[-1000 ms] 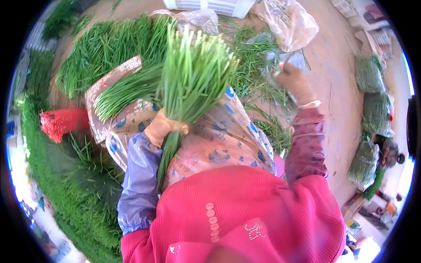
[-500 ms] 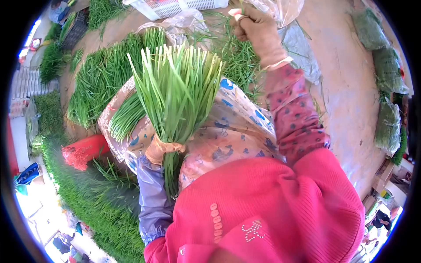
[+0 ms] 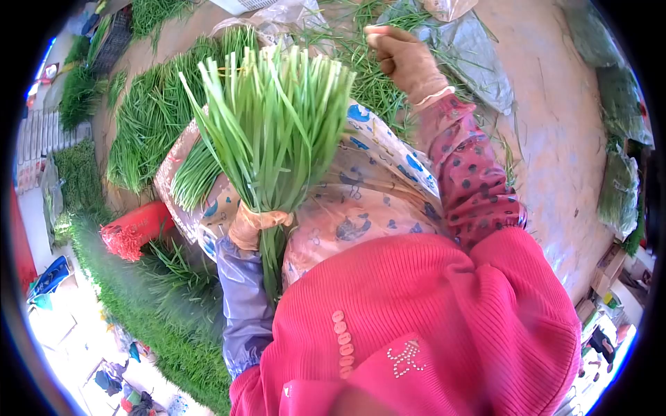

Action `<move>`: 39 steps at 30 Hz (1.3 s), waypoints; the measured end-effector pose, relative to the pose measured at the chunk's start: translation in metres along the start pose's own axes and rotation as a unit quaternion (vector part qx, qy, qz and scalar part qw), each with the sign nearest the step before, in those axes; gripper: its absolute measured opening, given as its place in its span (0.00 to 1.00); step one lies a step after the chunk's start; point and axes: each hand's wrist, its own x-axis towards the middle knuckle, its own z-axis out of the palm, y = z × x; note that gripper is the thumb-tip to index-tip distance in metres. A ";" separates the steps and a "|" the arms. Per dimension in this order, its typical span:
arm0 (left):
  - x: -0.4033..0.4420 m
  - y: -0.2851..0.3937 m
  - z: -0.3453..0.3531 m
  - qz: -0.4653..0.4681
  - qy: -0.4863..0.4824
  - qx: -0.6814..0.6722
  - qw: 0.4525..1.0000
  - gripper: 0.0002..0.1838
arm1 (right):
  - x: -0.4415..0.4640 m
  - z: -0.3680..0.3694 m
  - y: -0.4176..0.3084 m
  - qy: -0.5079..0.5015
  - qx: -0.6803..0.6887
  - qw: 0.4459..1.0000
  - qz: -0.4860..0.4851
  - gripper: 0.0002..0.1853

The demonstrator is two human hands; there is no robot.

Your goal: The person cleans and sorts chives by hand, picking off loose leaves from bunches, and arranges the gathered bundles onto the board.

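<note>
Brown floor (image 3: 555, 159) under the whole work area, strewn with green scraps. Nearest: pink ribbed sweater (image 3: 416, 298), with a column of round buttons and a patch of pale studs. Just beyond, across the lap, translucent apron (image 3: 361, 201) with blue print.

Left hand (image 3: 260, 225), below a shiny bluish sleeve: clamped around the narrow lower part of the green bundle (image 3: 277, 132). Bundle upright over the lap, fanned wide at the top, pale cut ends uppermost, thin leafy ends hanging below the grip. Smaller bunch (image 3: 194, 177) to the left of the bundle, partly hidden behind it, lying on a pale speckled surface.

Right hand (image 3: 406, 62), above a dotted red sleeve: raised beyond the bundle and well apart from the left, fingers curled. Something pale at the fingertips; too small to identify, and cannot tell whether gripped.

To the left, red bundle of strips (image 3: 135, 229) beside a broad green heap (image 3: 152, 319). Farther out, long pile of stalks (image 3: 149, 125), loose stalks (image 3: 374, 90) and grey plastic sheet (image 3: 472, 59). Farther still, bagged greens (image 3: 621, 104) along the right side; dark crate (image 3: 114, 45) at upper left; white crate (image 3: 239, 5) at the top edge, partly cut off.
</note>
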 end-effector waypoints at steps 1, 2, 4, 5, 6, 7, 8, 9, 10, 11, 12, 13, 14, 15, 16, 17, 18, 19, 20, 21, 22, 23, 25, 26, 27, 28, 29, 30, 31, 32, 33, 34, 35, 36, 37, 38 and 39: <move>-0.001 0.013 0.012 -0.036 0.071 -0.053 0.995 0.23 | 0.001 -0.006 0.000 0.053 0.074 0.996 -0.022 0.15; -0.001 0.015 0.014 -0.055 0.107 -0.080 0.990 0.23 | 0.000 -0.013 -0.001 0.052 0.074 0.996 -0.023 0.15; -0.002 0.011 0.008 -0.059 0.136 -0.061 0.987 0.22 | -0.009 -0.020 -0.009 -0.012 -0.017 0.999 -0.045 0.17; -0.002 0.004 -0.003 -0.047 0.126 -0.016 0.991 0.23 | -0.018 -0.010 -0.018 -0.012 -0.016 0.999 -0.045 0.17; -0.001 -0.004 -0.013 -0.034 0.114 0.031 0.992 0.23 | -0.030 0.003 -0.028 -0.026 -0.050 0.998 -0.007 0.17; 0.000 -0.010 -0.020 -0.021 0.100 0.077 0.992 0.23 | -0.041 0.015 -0.037 -0.039 -0.083 0.995 0.031 0.18; 0.001 -0.010 -0.021 -0.016 0.093 0.101 0.990 0.23 | -0.047 0.024 -0.042 -0.079 -0.100 0.991 0.036 0.21; 0.003 -0.010 -0.021 -0.009 0.085 0.124 0.989 0.24 | -0.051 0.032 -0.041 -0.078 -0.098 0.991 0.035 0.21; 0.003 -0.007 -0.018 0.009 0.100 0.164 0.981 0.25 | -0.053 0.041 -0.039 -0.083 -0.188 0.978 0.044 0.26; 0.003 0.004 -0.005 0.040 0.125 0.193 0.972 0.28 | -0.053 0.048 -0.037 -0.090 -0.277 0.955 0.052 0.30; 0.003 0.015 0.008 0.070 0.153 0.223 0.960 0.30 | -0.052 0.051 -0.032 -0.130 -0.246 0.957 0.087 0.33; 0.002 0.017 0.011 0.069 0.155 0.223 0.960 0.30 | -0.052 0.051 -0.026 -0.132 -0.245 0.956 0.088 0.33; 0.001 0.018 0.013 0.083 0.161 0.245 0.952 0.31 | -0.053 0.049 -0.018 -0.126 -0.180 0.974 0.061 0.33; -0.001 0.016 0.014 0.089 0.167 0.255 0.948 0.31 | -0.053 0.047 -0.009 -0.120 -0.113 0.986 0.034 0.33; -0.004 0.015 0.014 0.095 0.173 0.265 0.944 0.31 | -0.051 0.046 0.000 -0.106 -0.063 0.991 0.045 0.33; -0.005 0.014 0.013 0.076 0.180 0.215 0.957 0.32 | -0.050 0.046 0.007 -0.109 -0.062 0.991 0.045 0.33; -0.006 0.013 0.012 0.058 0.184 0.164 0.967 0.33 | -0.051 0.046 0.012 -0.096 0.019 0.994 0.056 0.33; -0.005 0.011 0.009 0.059 0.184 0.164 0.967 0.33 | -0.053 0.046 0.013 -0.082 0.100 0.989 0.066 0.33; -0.005 0.007 0.005 0.083 0.176 0.203 0.960 0.34 | -0.054 0.047 0.012 -0.073 0.131 0.984 0.099 0.30; -0.004 0.005 0.002 0.106 0.166 0.242 0.950 0.35 | -0.054 0.048 0.014 -0.072 0.130 0.984 0.097 0.30; -0.003 0.005 0.004 0.107 0.164 0.242 0.950 0.35 | -0.053 0.049 0.017 -0.064 0.202 0.972 0.100 0.29; -0.002 0.005 0.006 0.093 0.159 0.195 0.963 0.35 | -0.053 0.049 0.020 -0.056 0.273 0.955 0.101 0.27; -0.003 0.002 0.005 0.082 0.154 0.148 0.974 0.34 | -0.040 0.036 0.028 -0.072 0.364 0.926 0.064 0.24; -0.005 -0.001 0.003 0.026 0.154 0.114 0.981 0.33 | -0.030 0.026 0.030 -0.088 0.452 0.887 0.031 0.21; -0.007 -0.001 0.001 0.032 0.143 0.134 0.980 0.32 | -0.020 0.014 0.028 -0.088 0.453 0.887 0.031 0.21; -0.009 0.001 0.001 0.038 0.133 0.153 0.978 0.31 | -0.011 -0.001 0.027 -0.128 0.516 0.847 -0.006 0.20; -0.011 0.003 0.001 0.044 0.123 0.173 0.976 0.30 | -0.005 -0.014 0.023 -0.167 0.575 0.800 -0.043 0.19; -0.015 -0.004 -0.008 0.057 0.104 0.181 0.976 0.30 | -0.003 -0.028 0.020 -0.166 0.575 0.800 -0.043 0.19; -0.015 -0.003 -0.009 0.070 0.084 0.189 0.976 0.30 | -0.003 -0.038 0.009 -0.103 0.464 0.878 -0.061 0.22; -0.015 -0.001 -0.009 0.138 0.042 0.275 0.951 0.29 | -0.003 -0.042 0.002 -0.038 0.342 0.936 -0.078 0.26; -0.014 0.003 -0.008 0.212 0.009 0.350 0.912 0.28 | -0.005 -0.042 0.000 -0.037 0.342 0.936 -0.079 0.26; -0.017 0.003 -0.008 0.112 -0.006 0.178 0.978 0.27 | -0.013 -0.034 -0.005 -0.099 0.159 0.979 -0.085 0.32; -0.014 0.011 0.000 0.060 -0.028 0.090 0.994 0.26 | -0.023 -0.026 -0.010 -0.154 -0.029 0.984 -0.084 0.39; -0.011 0.019 0.008 0.006 -0.041 0.001 0.999 0.25 | -0.032 -0.016 -0.016 -0.241 0.038 0.970 -0.008 0.46; -0.010 0.019 0.009 0.004 -0.044 0.002 0.999 0.25 | -0.032 -0.004 -0.013 -0.237 0.039 0.971 -0.008 0.46; -0.011 0.020 0.010 -0.017 -0.034 -0.013 0.999 0.25 | -0.030 0.009 -0.008 -0.288 0.043 0.954 -0.071 0.44; -0.012 0.020 0.011 -0.037 -0.022 -0.027 0.999 0.25 | -0.028 0.021 -0.002 -0.338 0.048 0.930 -0.133 0.42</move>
